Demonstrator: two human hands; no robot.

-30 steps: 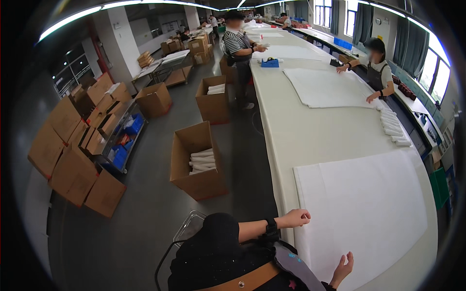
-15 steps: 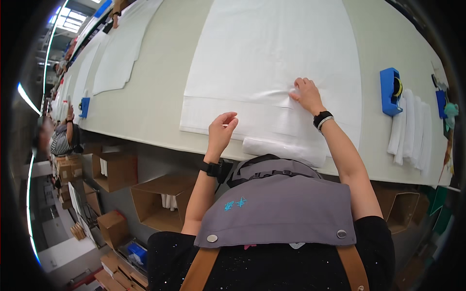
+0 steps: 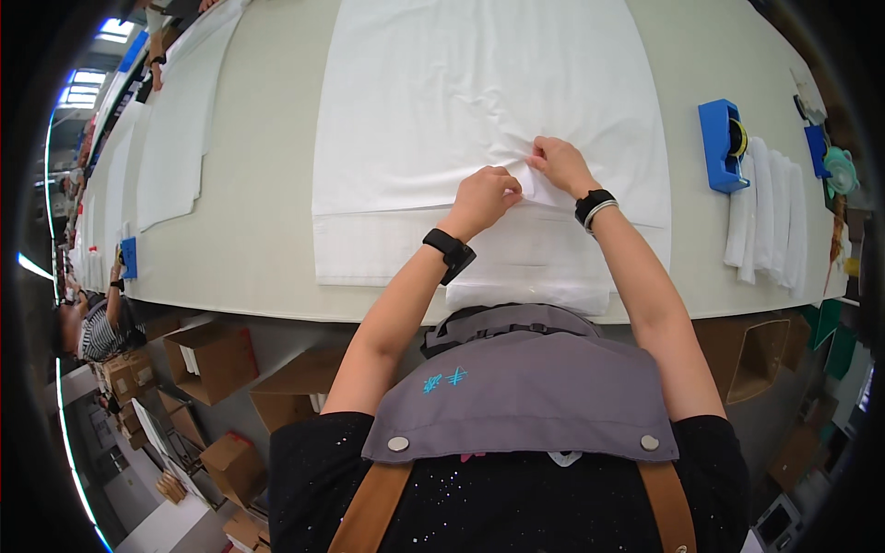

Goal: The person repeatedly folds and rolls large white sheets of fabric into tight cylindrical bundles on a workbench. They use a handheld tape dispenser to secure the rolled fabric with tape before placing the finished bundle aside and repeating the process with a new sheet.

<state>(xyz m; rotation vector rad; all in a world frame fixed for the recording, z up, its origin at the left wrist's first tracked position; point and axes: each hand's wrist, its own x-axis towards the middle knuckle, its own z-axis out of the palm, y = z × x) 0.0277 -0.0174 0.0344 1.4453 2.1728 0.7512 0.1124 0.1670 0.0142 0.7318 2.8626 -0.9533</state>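
Note:
A stack of large, thin white plastic sheets [image 3: 406,138] lies on the pale table in front of me, creased near its middle. Its near edge is lifted a little between my hands. My left hand [image 3: 483,199] pinches that edge. Just to the right and slightly farther away, the fingers of my right hand [image 3: 560,166] are closed on the same top sheet. Under the lifted edge, lower sheets [image 3: 387,253] reach closer to me. A rolled piece of the white plastic [image 3: 535,297] rests along the table's front edge, against my apron [image 3: 525,396].
A blue tape dispenser [image 3: 714,147] stands at the right, beside several white rolls [image 3: 770,217]. More white sheets [image 3: 184,138] lie at the left, near another blue dispenser [image 3: 129,257]. Open cardboard boxes [image 3: 212,358] stand below the table. Another person in stripes [image 3: 100,334] is far left.
My left hand has moved up and right to the sheet's edge and closed on it. My right hand has shifted slightly left, and the edge now rises between them. The view has shifted too.

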